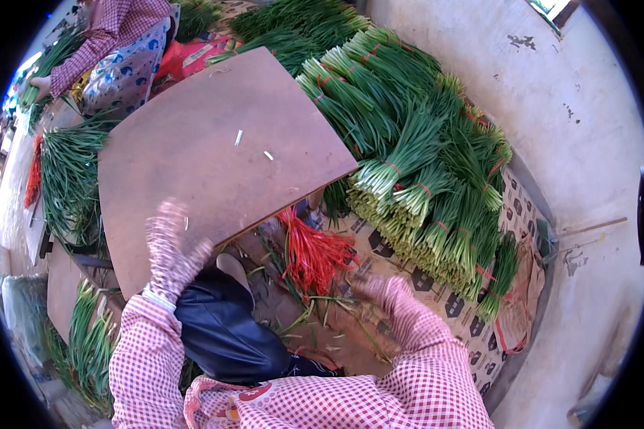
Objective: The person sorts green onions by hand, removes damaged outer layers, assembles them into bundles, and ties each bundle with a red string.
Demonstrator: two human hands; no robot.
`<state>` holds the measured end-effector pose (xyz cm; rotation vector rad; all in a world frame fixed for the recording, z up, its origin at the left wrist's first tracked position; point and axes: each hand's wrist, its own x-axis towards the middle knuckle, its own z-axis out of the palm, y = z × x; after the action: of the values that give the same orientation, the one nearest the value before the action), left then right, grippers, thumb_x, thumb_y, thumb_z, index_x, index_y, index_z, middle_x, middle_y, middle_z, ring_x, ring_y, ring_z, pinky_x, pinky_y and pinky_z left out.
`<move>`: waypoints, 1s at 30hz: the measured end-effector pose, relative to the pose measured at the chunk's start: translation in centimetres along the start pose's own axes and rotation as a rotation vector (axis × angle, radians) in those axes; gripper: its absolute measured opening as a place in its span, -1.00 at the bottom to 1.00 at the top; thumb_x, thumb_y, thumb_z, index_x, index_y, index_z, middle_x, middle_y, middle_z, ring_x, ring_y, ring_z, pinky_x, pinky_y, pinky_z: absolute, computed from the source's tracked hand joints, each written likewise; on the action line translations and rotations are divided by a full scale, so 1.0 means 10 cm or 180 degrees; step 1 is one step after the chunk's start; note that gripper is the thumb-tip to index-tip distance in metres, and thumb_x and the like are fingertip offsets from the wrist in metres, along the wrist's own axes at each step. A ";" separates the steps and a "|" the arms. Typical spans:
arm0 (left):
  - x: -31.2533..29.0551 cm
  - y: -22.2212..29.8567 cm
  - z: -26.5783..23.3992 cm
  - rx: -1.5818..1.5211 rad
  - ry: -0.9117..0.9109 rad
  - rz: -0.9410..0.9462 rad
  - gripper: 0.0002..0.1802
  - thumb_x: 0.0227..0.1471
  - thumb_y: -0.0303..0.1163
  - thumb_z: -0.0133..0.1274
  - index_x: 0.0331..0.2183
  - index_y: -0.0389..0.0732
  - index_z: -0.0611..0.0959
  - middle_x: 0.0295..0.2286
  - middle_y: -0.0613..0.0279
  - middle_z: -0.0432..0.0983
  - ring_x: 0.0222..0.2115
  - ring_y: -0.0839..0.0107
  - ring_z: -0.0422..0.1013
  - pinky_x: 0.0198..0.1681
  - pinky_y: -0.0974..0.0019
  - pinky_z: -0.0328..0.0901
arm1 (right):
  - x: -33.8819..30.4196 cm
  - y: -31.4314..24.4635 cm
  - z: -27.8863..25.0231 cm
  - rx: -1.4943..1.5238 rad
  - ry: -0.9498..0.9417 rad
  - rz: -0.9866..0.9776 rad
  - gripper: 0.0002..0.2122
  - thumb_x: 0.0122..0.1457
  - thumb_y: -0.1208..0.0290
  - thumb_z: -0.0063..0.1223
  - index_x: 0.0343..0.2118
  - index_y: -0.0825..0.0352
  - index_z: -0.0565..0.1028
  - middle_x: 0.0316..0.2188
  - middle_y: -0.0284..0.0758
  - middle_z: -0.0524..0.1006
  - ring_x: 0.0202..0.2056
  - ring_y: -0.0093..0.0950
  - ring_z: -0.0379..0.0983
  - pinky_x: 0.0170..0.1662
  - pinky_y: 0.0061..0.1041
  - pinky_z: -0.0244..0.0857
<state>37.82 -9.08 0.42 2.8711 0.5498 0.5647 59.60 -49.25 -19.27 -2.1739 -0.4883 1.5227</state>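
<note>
My left hand (170,252), in a patterned glove, is over the near edge of a brown tabletop (215,136). It is open, thumb apart from the fingers, with nothing visible in it. A few pale stem scraps (238,137) lie on that tabletop. My right hand (381,292) is low to the right, smeared by motion, so its fingers and anything in them cannot be made out. Close to it, a bunch of red plastic ties (313,252) hangs beside the table edge. Further right are stacked bundles of garlic chives (386,171) bound with red ties.
Printed sheeting (458,304) lies under the stacked bundles, along a pale wall (551,114). Loose chives (71,168) lie on the left, with more greens (89,350) below. A co-worker's checked sleeve (86,50) and greens are at the upper left. Leaf scraps litter the floor.
</note>
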 end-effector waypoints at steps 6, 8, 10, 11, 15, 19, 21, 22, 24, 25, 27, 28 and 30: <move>0.36 -0.33 0.36 0.0194 0.0440 -0.1449 -0.25 -0.16 -0.19 0.14 0.01 -0.39 0.28 -0.03 -0.18 0.22 0.05 0.02 0.12 0.11 0.15 0.02 | -0.28 0.58 0.96 0.1468 -0.0487 0.1103 -0.55 0.08 0.12 0.01 -0.01 0.22 0.31 -0.33 -0.36 0.49 -0.35 -0.49 0.42 -0.31 -0.47 0.36; 0.55 -0.11 0.41 0.0063 0.0158 -0.0832 -0.33 -0.12 -0.22 0.10 0.00 -0.32 0.31 -0.04 -0.10 0.26 0.02 0.05 0.16 0.10 0.12 0.03 | -0.16 0.84 0.99 0.1422 -0.0556 0.1014 -0.55 0.09 0.12 0.00 0.00 0.21 0.29 -0.35 -0.38 0.50 -0.38 -0.51 0.42 -0.33 -0.48 0.35; 0.61 0.22 0.43 -0.0153 -0.0289 -0.0178 -0.38 -0.11 -0.26 0.09 0.00 -0.26 0.34 -0.01 -0.04 0.25 0.04 0.08 0.15 0.12 0.13 0.01 | 0.00 0.99 0.86 0.1354 -0.0240 0.0994 -0.63 0.11 0.21 -0.03 -0.05 0.27 0.35 -0.37 -0.36 0.48 -0.40 -0.53 0.40 -0.38 -0.52 0.32; 0.54 0.26 0.40 -0.0155 -0.0520 0.0041 -0.39 -0.11 -0.28 0.09 0.01 -0.23 0.34 0.00 -0.02 0.24 0.06 0.10 0.14 0.14 0.15 -0.01 | -0.08 0.66 0.68 0.1127 0.0062 0.0936 -0.61 0.08 0.16 -0.07 -0.09 0.32 0.38 -0.39 -0.35 0.48 -0.47 -0.48 0.38 -0.42 -0.48 0.29; 0.33 0.41 0.34 -0.0998 -0.1017 0.0514 -0.54 -0.10 -0.37 0.09 -0.08 -0.18 0.46 -0.01 0.05 0.28 0.08 0.16 0.14 0.16 0.15 -0.04 | 0.29 1.32 0.74 0.1259 0.0696 0.0697 -0.69 0.10 0.27 0.00 -0.10 0.24 0.41 -0.33 -0.31 0.49 -0.30 -0.44 0.43 -0.27 -0.41 0.35; 0.38 0.50 0.34 -0.0728 -0.0955 0.0359 -0.34 -0.24 -0.29 0.22 -0.03 -0.16 0.41 -0.02 0.07 0.29 0.06 0.14 0.15 0.15 0.11 -0.03 | 0.53 1.30 0.84 0.1068 0.0898 0.0910 -0.70 0.09 0.28 0.01 -0.11 0.24 0.42 -0.33 -0.31 0.49 -0.29 -0.43 0.43 -0.27 -0.41 0.35; 0.44 0.63 0.45 0.0101 -0.0883 0.0562 -0.26 -0.31 -0.29 0.24 0.00 -0.12 0.37 0.01 0.07 0.24 0.07 0.12 0.12 0.14 0.07 -0.03 | 0.64 1.28 0.89 0.0962 0.0932 0.0970 -0.70 0.08 0.28 0.01 -0.12 0.23 0.42 -0.33 -0.31 0.49 -0.29 -0.43 0.43 -0.27 -0.41 0.35; 0.47 0.64 0.50 0.0514 -0.0849 0.0692 -0.22 -0.34 -0.30 0.25 0.02 -0.10 0.36 0.02 0.07 0.21 0.08 0.11 0.11 0.14 0.05 -0.03 | 0.71 1.28 0.91 0.0934 0.0947 0.1012 -0.71 0.08 0.29 0.01 -0.12 0.23 0.43 -0.33 -0.31 0.49 -0.29 -0.43 0.43 -0.27 -0.41 0.35; 0.48 0.62 0.55 0.0665 -0.1018 0.0625 -0.19 -0.38 -0.35 0.24 0.03 -0.06 0.34 0.07 0.06 0.14 0.09 0.08 0.08 0.12 0.00 -0.03 | 0.86 1.26 0.98 0.0829 0.0962 0.1094 -0.71 0.08 0.29 0.02 -0.13 0.23 0.43 -0.33 -0.30 0.50 -0.29 -0.42 0.43 -0.27 -0.41 0.35; 0.48 0.62 0.52 0.0719 -0.1006 0.0614 -0.20 -0.37 -0.35 0.24 0.03 -0.06 0.34 0.07 0.06 0.14 0.09 0.08 0.08 0.12 0.00 -0.03 | 0.97 1.21 1.01 0.0756 0.0941 0.1107 -0.71 0.08 0.29 0.02 -0.13 0.23 0.43 -0.33 -0.30 0.50 -0.29 -0.42 0.43 -0.26 -0.41 0.35; 0.48 0.61 0.58 0.0756 -0.1027 0.0614 -0.21 -0.35 -0.38 0.23 0.03 -0.05 0.34 0.07 0.06 0.13 0.08 0.05 0.09 0.11 -0.01 -0.02 | 1.16 1.18 1.08 0.0630 0.0939 0.1194 -0.71 0.07 0.30 0.02 -0.14 0.23 0.44 -0.33 -0.30 0.50 -0.29 -0.42 0.43 -0.26 -0.41 0.35; 0.48 0.61 0.59 0.0768 -0.1039 0.0602 -0.21 -0.36 -0.39 0.23 0.03 -0.05 0.34 0.07 0.05 0.13 0.07 0.05 0.10 0.11 -0.01 -0.02 | 1.24 1.15 1.13 0.0560 0.0917 0.1225 -0.72 0.07 0.30 0.02 -0.14 0.23 0.44 -0.33 -0.30 0.50 -0.29 -0.42 0.43 -0.26 -0.41 0.35; 0.47 0.62 0.61 0.0786 -0.1052 0.0584 -0.21 -0.36 -0.40 0.23 0.02 -0.04 0.35 0.07 0.05 0.13 0.07 0.05 0.10 0.11 -0.01 -0.02 | 1.39 1.09 1.20 0.0452 0.0879 0.1284 -0.72 0.07 0.30 0.03 -0.14 0.23 0.44 -0.33 -0.30 0.50 -0.29 -0.41 0.44 -0.26 -0.41 0.35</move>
<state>46.24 -13.49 -2.15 3.1744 0.3243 0.0371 53.28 -49.39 -39.69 -2.4149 0.1543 1.3596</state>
